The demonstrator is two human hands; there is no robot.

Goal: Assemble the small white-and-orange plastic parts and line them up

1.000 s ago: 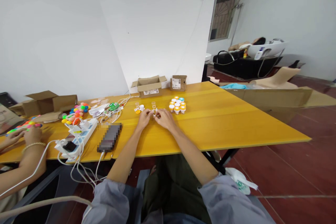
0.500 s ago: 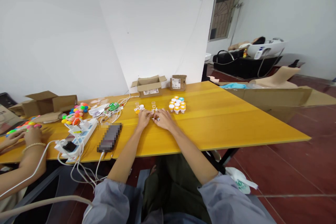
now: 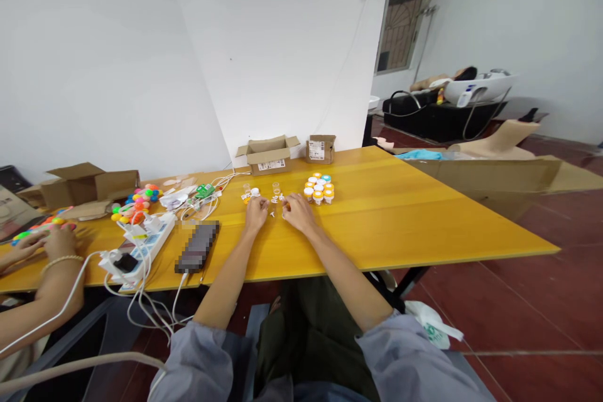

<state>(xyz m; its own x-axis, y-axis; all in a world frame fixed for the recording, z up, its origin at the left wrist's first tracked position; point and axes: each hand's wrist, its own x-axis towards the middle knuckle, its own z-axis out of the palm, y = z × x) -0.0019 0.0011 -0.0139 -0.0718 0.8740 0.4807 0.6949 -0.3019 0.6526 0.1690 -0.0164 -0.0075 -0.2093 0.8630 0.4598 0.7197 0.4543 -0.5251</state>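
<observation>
Two hands are resting out on the yellow counter (image 3: 424,213), with bare forearms reaching straight ahead from pushed-up grey sleeves. The left hand (image 3: 255,213) is lying knuckles up, its fingers curling under. The right hand (image 3: 296,212) is sitting near it in the same curled pose, fingertips pointing toward the wall. A narrow gap is separating them, and I cannot tell whether either hand is pinching anything, because the detail is too small.

Just beyond the gap a small clear vial (image 3: 276,188) is standing upright. A cluster of capped jars (image 3: 319,188), with orange, white and blue lids, is crowding together beyond the right hand. Nothing is blocking either hand. Two cardboard boxes (image 3: 268,154) are sitting back by the wall. Off to the left a dark phone (image 3: 196,246) is lying flat beside a white power strip (image 3: 141,240) tangled in cables, with bright coloured balls (image 3: 139,198) behind it. At the far left a co-worker's hand (image 3: 59,242) is working on the same counter.

Lying in the gap is a tiny white piece (image 3: 272,214), near both hands, its shape too small to make out.
</observation>
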